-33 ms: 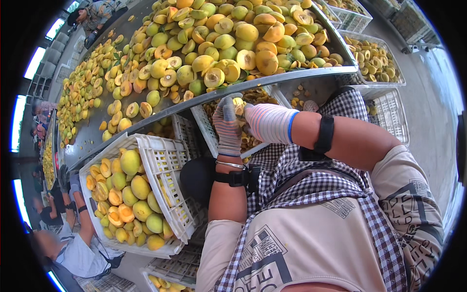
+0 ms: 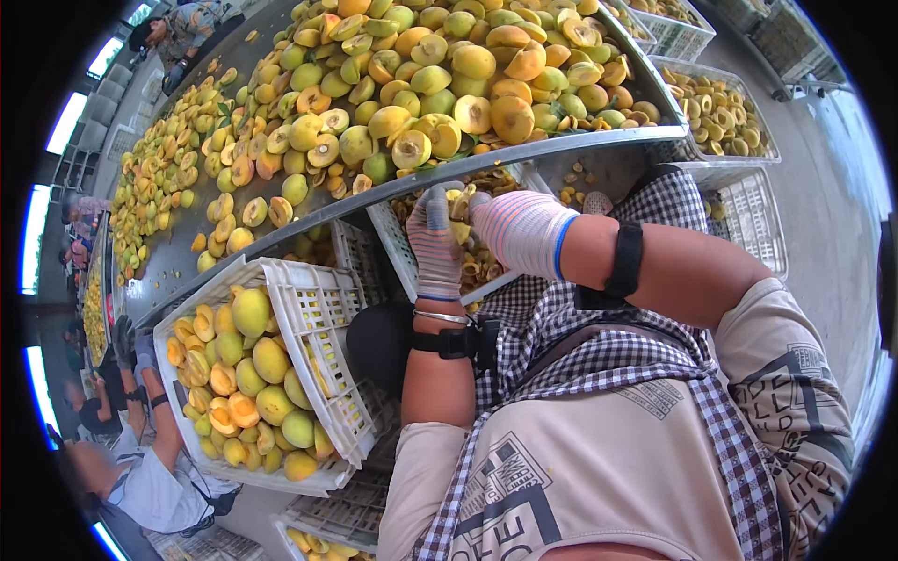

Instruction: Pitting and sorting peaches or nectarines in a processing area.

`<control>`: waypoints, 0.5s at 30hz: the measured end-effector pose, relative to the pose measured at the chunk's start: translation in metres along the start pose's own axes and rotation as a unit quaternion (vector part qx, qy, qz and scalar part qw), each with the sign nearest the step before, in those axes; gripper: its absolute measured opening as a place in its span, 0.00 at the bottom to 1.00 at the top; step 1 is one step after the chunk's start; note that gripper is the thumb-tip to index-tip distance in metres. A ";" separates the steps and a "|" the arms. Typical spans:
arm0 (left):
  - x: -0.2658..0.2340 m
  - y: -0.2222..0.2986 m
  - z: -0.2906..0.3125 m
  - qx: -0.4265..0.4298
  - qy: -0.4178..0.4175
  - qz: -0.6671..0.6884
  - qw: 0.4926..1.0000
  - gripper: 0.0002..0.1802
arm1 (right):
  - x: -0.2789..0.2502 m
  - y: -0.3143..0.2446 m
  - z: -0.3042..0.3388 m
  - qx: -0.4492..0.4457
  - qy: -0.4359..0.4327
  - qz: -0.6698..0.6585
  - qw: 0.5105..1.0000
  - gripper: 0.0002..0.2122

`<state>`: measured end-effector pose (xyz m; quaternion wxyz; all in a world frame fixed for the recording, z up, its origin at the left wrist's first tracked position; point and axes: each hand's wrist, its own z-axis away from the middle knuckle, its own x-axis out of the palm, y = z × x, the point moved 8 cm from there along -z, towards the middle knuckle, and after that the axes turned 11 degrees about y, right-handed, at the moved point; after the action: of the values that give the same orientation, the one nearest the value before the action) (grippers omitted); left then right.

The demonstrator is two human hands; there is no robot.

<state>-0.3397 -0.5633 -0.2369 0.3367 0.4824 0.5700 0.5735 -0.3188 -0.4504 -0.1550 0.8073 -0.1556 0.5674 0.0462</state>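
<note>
My left hand (image 2: pixel 435 238), in a striped knit glove with grey fingertips, is closed on a yellow apricot piece (image 2: pixel 457 204). My right hand (image 2: pixel 519 229), in a matching glove, is closed against the right side of that piece. Its fingers hide whatever else it may hold. Both hands are just in front of the metal table edge. Beneath them a white crate (image 2: pixel 402 245) contains cut apricot pieces (image 2: pixel 482 266). Whole and halved yellow-green apricots (image 2: pixel 430 79) are heaped on the table beyond.
A tilted white crate (image 2: pixel 313 351) of apricots stands at my left. More crates, one with apricot halves (image 2: pixel 716 112), stand at the right. The metal table rim (image 2: pixel 552 148) crosses ahead of me. Other people (image 2: pixel 154 486) work at the left and far left.
The apricot piece has turned between my hands: its rounder pale face showed before, and now it looks narrower and longer. My right fingers have shifted slightly. My arms are nearly still.
</note>
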 end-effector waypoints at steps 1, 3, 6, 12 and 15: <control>0.004 0.005 -0.001 -0.127 -0.020 0.046 0.991 0.20 | -0.010 0.009 0.005 -0.008 -0.002 0.015 1.000 0.15; 0.003 0.006 0.004 -0.215 -0.012 0.077 0.974 0.24 | -0.004 0.023 0.001 -0.040 0.019 0.066 0.997 0.15; -0.011 0.020 0.006 -0.121 0.059 0.060 0.989 0.28 | -0.011 0.025 0.004 -0.041 0.017 0.023 0.999 0.15; -0.002 0.031 0.003 0.015 0.052 -0.056 0.997 0.22 | 0.023 0.053 0.003 -0.032 0.075 0.038 0.996 0.15; 0.048 0.050 0.016 0.154 -0.042 -0.219 0.962 0.30 | 0.009 0.067 0.019 -0.042 0.132 -0.020 0.990 0.13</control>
<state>-0.3314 -0.5196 -0.1818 0.3991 0.4150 0.7290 0.3701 -0.3149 -0.3823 -0.1709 0.7187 -0.2052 0.6635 0.0331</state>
